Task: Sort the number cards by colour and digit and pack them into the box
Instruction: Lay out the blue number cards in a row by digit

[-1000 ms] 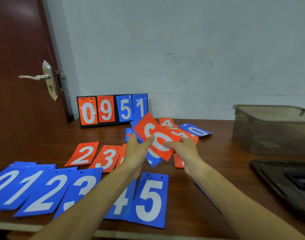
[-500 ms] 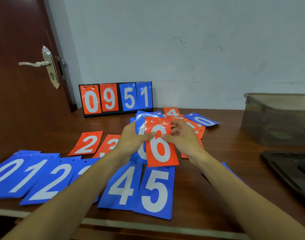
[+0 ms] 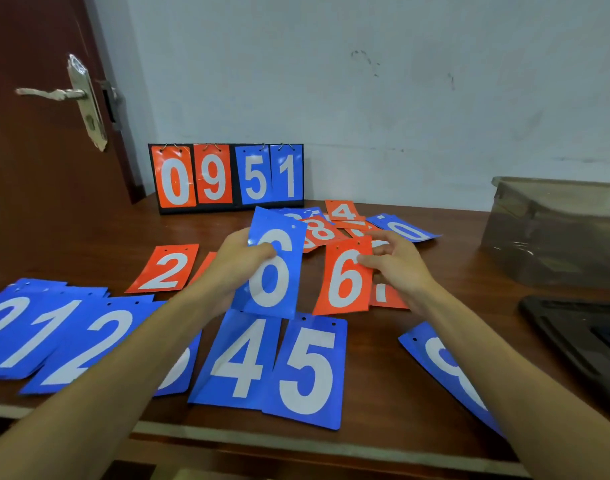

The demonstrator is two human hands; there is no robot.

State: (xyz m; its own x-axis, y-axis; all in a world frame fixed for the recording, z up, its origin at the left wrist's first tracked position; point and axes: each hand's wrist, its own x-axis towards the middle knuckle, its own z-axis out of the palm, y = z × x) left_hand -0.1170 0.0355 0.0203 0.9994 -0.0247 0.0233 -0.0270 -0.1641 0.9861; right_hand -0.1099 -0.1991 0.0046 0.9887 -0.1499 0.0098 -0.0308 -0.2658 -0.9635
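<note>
**mako_12:** What's the likeliest screw-up here? The left hand grips the blue 6, thumb on the face and fingers behind. The right hand pinches the orange 6 by the edge nearest its fingers.

**dribbler:** I'd guess a slip. Those cards look glossy, and each is held on one side only, so a loose pinch could let one swing or drop onto the blue 4 and blue 5 just below the left hand. Same digit in both hands, too (easy to drop the orange one in the blue row if you only read the number). The blue 9 is half hidden under the right forearm near the table edge, so an arm drag could shove it off.

**mako_12:** And the unsorted pile?

**dribbler:** It's just beyond both hands, overlapping and messy. Reaching back in could scatter it. The box sits well off past the right hand with none of these cards in it, as far as I can see.

**mako_12:** Which way are the two 6s facing?

**dribbler:** Digits face the person and read upright. The punched-hole edge is away from the wrists. The long axis runs from near to far, with both tops leaning slightly toward the right hand's side. I can't tell whether their lower edges touch anything.
</note>
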